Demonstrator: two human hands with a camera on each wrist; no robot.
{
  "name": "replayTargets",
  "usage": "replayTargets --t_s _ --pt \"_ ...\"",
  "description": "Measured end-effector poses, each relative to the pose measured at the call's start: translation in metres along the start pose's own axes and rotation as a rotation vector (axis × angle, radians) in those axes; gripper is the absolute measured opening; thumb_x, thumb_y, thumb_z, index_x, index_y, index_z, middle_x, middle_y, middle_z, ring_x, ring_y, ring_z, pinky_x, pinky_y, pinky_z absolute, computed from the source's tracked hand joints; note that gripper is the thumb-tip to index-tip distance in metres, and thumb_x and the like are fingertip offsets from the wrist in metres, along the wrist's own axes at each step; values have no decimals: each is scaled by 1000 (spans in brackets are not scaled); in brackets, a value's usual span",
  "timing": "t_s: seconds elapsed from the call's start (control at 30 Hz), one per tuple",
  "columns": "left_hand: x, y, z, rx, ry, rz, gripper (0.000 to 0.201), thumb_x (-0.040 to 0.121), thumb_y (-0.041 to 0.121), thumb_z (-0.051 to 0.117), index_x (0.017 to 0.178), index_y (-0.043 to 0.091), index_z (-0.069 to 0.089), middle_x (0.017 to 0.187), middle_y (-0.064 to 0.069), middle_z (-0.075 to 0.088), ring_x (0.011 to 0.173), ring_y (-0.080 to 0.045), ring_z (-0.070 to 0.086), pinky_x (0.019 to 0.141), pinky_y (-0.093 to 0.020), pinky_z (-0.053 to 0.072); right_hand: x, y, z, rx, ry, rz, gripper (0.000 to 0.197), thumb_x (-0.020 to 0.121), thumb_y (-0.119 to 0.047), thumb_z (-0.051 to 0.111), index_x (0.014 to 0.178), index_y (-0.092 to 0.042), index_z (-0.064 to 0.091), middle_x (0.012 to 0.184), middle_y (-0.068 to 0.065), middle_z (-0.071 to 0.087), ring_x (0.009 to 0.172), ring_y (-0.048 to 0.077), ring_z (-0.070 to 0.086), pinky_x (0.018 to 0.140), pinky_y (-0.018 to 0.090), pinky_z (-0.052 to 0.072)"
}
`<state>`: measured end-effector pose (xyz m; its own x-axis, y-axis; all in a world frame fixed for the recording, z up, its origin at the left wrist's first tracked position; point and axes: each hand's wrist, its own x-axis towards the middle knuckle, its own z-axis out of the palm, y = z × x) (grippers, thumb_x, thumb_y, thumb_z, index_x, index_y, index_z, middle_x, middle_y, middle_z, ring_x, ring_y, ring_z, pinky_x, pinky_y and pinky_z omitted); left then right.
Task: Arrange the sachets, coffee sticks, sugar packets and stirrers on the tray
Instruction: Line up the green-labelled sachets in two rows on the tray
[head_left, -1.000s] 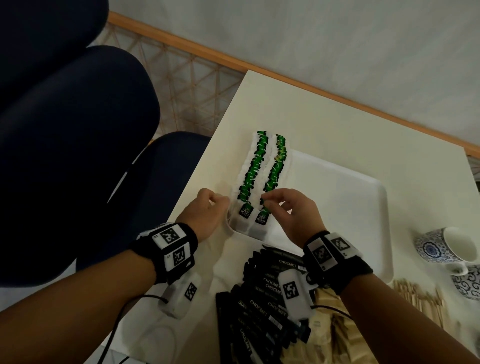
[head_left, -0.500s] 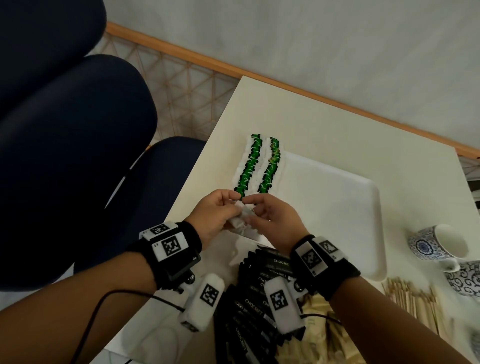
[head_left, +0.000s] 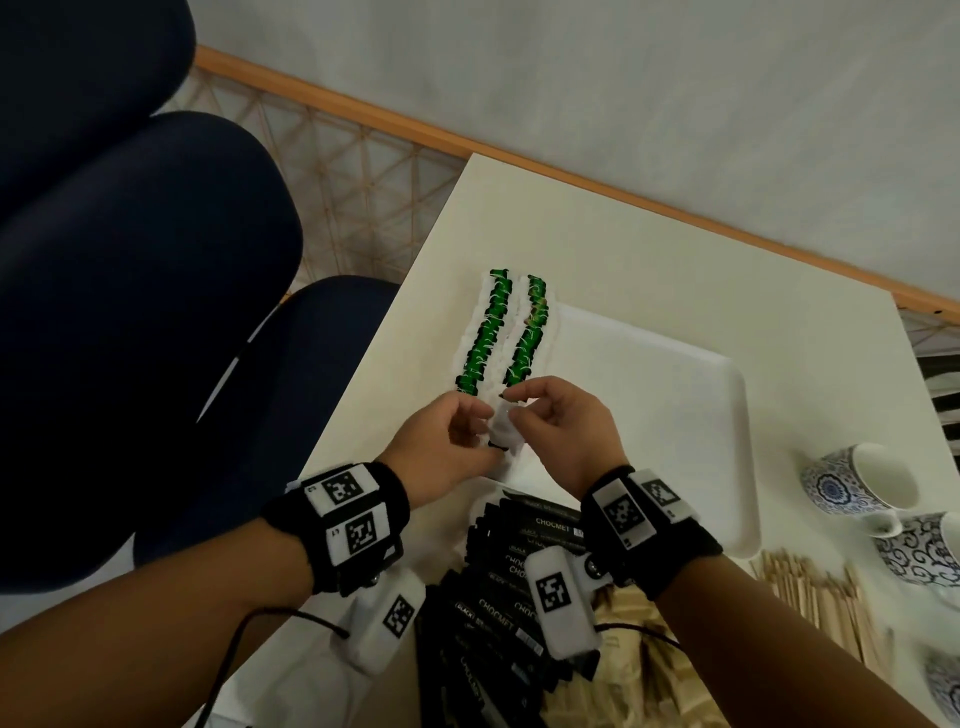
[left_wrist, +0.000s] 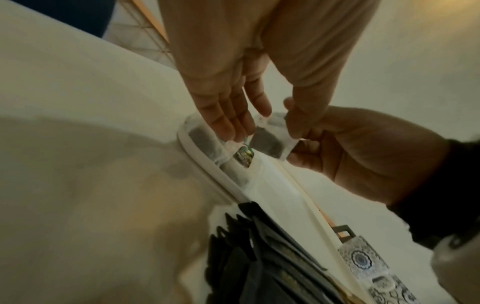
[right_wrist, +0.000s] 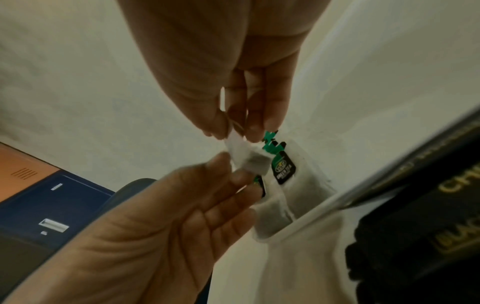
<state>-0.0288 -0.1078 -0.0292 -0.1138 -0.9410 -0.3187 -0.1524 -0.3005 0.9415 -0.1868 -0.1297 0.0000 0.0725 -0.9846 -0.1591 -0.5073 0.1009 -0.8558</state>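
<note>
Fingers (head_left: 511, 397) on sachet (head_left: 503, 428) over tray (head_left: 727, 415).

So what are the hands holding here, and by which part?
One tea sachet, lifted above the tray's near corner. The right hand pinches its top edge, the left hand its lower edge.

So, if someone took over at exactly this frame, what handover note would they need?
Left hand and right hand: both pinch one white tea sachet with a green tag, held just above the near left corner of the white rectangular tray.
Done: two overlapping rows of green-tagged sachets lie along the tray's left edge.
Left: set this sachet down in a row; then the black coffee sticks, beige sugar packets and wooden stirrers, all lying on the table in front of the tray.
</note>
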Motion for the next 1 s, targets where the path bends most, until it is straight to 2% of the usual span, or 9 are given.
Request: replayTargets --t_s 0.13,0.27,0.43,0.5,0.6,0.77,0.87,0.93,1.0 --pt "1 3 9 39 -70 44 30 78 15 76 100 31 63 94 -1 67 83 -16 64 81 -31 53 -4 -6 3 54 -80 13 14 85 -17 66 94 -27 68 69 -5 70 58 -1 59 56 10 42" --pt "4 5 6 -149 -12 -19 16 92 5 59 93 18 69 84 -7 67 72 -15 59 67 -22 52 -5 -7 -1 100 -40 -16 19 83 -16 69 98 -27 68 71 -6 68 55 -2 55 57 10 40" --pt "7 2 -1 -175 8 -66 14 89 17 66 95 6 72 90 -8 69 78 -16 61 77 -29 52 -3 3 -7 -41 -98 56 44 75 -27 77 115 -34 60 99 -10 61 76 9 60 73 23 50" --pt "6 1 -1 -161 2 -67 21 87 18 68 100 2 70 90 -8 66 79 -14 59 76 -27 51 -3 8 -3 19 -152 91 27 76 -22 77 100 -31 67 88 -10 68 69 8 59 74 25 52" --pt "2 7 -1 -166 -22 -27 6 86 12 68 90 11 72 78 7 68 72 -6 63 71 -26 54 -3 11 0 135 -149 129 10 79 -10 73 79 -20 70 56 -10 63 51 3 53 55 15 43" --pt "8 0 -15 133 166 119 24 81 15 74 89 36 65 93 3 53 79 -8 49 67 -6 42 6 24 -8 22 -114 152 17 81 -22 72 65 -22 66 62 6 63 58 15 51 59 28 42" --pt "14 -9 -23 334 206 59 33 79 23 75 107 32 61 101 9 48 97 -12 47 82 -19 41 9 32 -13 -94 -154 142 12 85 -24 67 75 -18 68 64 0 64 60 14 55 62 29 45" --pt "16 -13 -24 462 189 12 52 73 33 79 120 31 55 109 10 46 108 -13 42 93 -29 40 9 37 -12 -173 -211 123 14 88 -23 64 83 -10 68 71 7 68 64 17 60 68 33 49" --pt "17 -16 -23 566 167 0 68 68 42 81 126 31 49 117 10 45 114 -13 38 96 -29 36 9 40 -10 -272 -250 74 21 89 -25 62 80 -7 66 73 14 67 68 24 61 70 37 49"
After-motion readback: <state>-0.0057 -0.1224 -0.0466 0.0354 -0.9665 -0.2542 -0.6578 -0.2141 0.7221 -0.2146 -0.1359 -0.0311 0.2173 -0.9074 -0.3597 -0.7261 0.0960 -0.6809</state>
